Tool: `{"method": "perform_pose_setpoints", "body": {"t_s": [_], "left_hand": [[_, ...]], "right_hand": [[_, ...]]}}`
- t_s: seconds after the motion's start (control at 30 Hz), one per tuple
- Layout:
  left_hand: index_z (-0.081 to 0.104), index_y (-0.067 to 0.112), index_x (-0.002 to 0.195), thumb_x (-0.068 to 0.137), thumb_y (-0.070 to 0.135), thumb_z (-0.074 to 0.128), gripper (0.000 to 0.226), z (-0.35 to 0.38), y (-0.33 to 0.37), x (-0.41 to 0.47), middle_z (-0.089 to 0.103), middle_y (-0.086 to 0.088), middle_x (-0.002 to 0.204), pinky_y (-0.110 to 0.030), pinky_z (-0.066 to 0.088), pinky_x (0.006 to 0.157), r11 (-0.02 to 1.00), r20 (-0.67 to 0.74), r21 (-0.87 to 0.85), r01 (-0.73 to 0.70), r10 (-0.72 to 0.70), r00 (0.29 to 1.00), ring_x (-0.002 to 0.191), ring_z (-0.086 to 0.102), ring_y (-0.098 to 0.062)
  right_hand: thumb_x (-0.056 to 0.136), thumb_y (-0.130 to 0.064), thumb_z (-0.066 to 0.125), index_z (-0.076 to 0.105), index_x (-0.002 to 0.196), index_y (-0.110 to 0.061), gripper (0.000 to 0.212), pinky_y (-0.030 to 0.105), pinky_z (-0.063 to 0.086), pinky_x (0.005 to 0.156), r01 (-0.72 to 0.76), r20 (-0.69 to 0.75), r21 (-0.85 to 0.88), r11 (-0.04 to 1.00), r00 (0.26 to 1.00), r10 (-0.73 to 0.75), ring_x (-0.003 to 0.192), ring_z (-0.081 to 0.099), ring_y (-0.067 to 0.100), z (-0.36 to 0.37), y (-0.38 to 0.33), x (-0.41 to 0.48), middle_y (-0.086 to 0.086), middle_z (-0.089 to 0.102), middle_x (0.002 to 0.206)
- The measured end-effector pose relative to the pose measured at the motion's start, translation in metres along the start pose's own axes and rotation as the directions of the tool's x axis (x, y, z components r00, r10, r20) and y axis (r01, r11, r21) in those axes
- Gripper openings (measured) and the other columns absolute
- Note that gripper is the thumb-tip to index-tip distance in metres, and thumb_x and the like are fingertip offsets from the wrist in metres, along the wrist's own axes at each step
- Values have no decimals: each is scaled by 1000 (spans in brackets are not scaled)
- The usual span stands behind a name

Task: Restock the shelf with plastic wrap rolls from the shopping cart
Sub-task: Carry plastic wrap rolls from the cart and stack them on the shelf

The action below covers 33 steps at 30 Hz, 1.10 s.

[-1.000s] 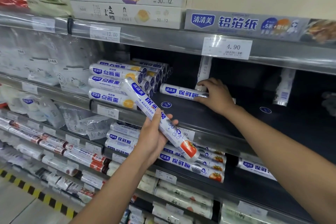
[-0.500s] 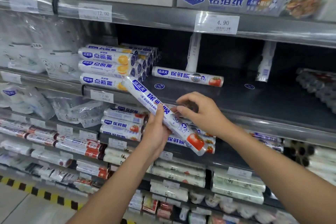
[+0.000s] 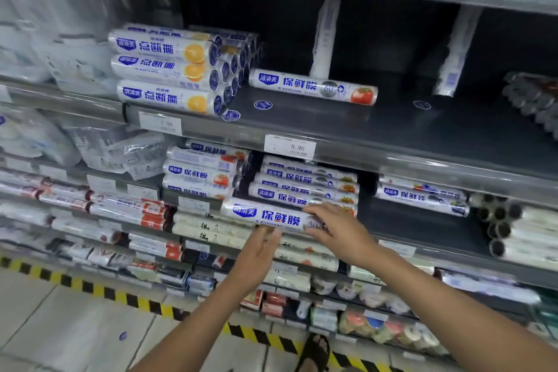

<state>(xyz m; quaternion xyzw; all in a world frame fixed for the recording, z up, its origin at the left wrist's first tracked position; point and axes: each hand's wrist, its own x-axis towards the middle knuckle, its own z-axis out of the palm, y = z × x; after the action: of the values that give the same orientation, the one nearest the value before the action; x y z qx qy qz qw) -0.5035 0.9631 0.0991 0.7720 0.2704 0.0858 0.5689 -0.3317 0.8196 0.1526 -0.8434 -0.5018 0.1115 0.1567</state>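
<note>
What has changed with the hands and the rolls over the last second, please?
The right hand let go of the lone roll and came down to the held roll. Both hands turned it level and lowered it to the tomato-label stack; the left hand now touches it from beneath. The lone roll and the orange-label stack stayed put.

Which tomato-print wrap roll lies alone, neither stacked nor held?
The lone roll on the upper shelf, right of the orange-print stack. Others are stacked one shelf lower; the held roll is in the right hand.
</note>
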Motion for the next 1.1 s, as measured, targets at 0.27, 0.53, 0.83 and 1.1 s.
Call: {"method": "perform_pose_setpoints", "body": {"t_s": [0.27, 0.53, 0.83, 1.1], "left_hand": [[36, 27, 156, 102, 33, 54, 57, -23, -46, 37, 35, 5, 158, -42, 47, 111, 860, -72, 467, -206, 269, 961, 144, 37, -16], [-4, 26, 165, 103, 40, 47, 81, -37, -46, 75, -17, 0, 171, -48, 10, 129, 579, 67, 806, -119, 110, 992, 158, -12, -23], [-23, 25, 160, 103, 42, 45, 91, -32, -50, 91, -34, -2, 165, -45, 0, 129, 463, 62, 884, -69, 29, 998, 156, -21, -24], [-27, 22, 158, 103, 40, 45, 93, -26, -45, 92, -37, -5, 163, -45, -1, 129, 461, 61, 886, -56, 4, 998, 155, -24, -28]], "right_hand": [[96, -49, 59, 51, 139, -34, 46, 41, 43, 97, -122, -162, -190, 974, 983, 91, 121, 55, 24, 28, 55, 41, -4, 59, 134], [92, -42, 68, 59, 133, -37, 42, 44, 47, 95, -123, -219, -142, 982, 971, 90, 118, 55, 24, 61, 67, 52, -5, 60, 130], [93, -43, 67, 64, 135, -32, 43, 43, 41, 97, -65, -215, -137, 988, 976, 35, 118, 50, 25, 67, 79, 64, -3, 57, 131], [97, -43, 60, 59, 139, -28, 45, 45, 42, 103, -22, -209, -173, 985, 978, -14, 121, 47, 26, 67, 82, 61, 1, 53, 134]]}}
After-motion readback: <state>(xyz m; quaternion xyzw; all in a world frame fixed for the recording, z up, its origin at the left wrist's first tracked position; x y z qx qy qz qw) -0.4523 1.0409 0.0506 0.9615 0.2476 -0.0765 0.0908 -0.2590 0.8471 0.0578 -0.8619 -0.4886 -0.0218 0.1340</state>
